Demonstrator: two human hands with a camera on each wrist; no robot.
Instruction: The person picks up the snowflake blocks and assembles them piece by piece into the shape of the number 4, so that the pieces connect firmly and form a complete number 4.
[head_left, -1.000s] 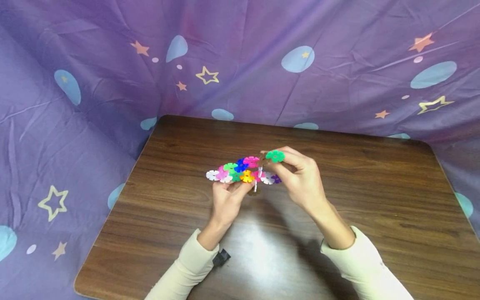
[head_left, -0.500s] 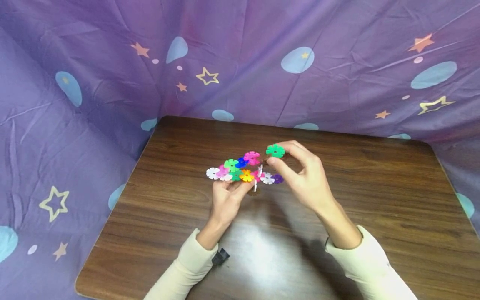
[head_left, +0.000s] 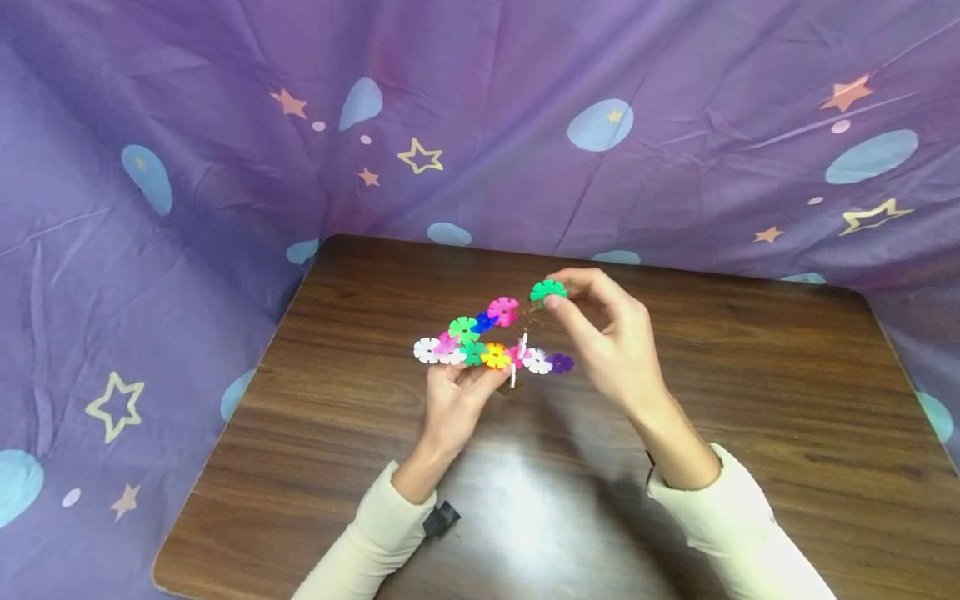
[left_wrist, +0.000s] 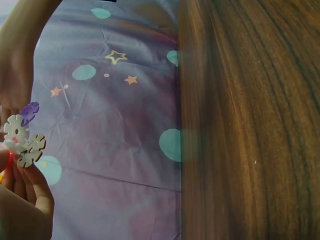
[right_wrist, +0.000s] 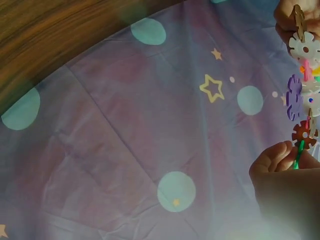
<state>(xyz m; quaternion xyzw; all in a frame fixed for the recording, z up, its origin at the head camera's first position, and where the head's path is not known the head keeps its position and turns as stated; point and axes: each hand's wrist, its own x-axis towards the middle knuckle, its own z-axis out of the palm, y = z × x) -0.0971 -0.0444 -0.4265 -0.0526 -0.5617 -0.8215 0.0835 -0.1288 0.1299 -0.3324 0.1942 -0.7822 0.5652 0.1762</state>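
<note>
A chain of interlocked plastic snowflake discs is held above the table by my left hand (head_left: 453, 408), whose thumb and fingers grip it from below near the orange disc (head_left: 496, 357). White, pink, green and blue discs branch leftward and up to a bright pink disc (head_left: 503, 311); a purple disc (head_left: 561, 363) ends the right side. My right hand (head_left: 618, 350) pinches a green disc (head_left: 548, 291) between thumb and forefinger at the upper right. In the right wrist view this green disc meets a brown disc (right_wrist: 302, 134) on the chain. My left fingertips are partly hidden behind the discs.
Both hands are over a dark wood-grain table (head_left: 300, 467) with rounded corners. A purple curtain (head_left: 480, 100) with stars and blue spots hangs behind it and at its left. A small black object (head_left: 441, 521) shows by the left cuff.
My right hand has shifted upward and a little to the right, raising the green disc. Its thumb now lies over that disc's lower edge. My left hand stays nearly still.
</note>
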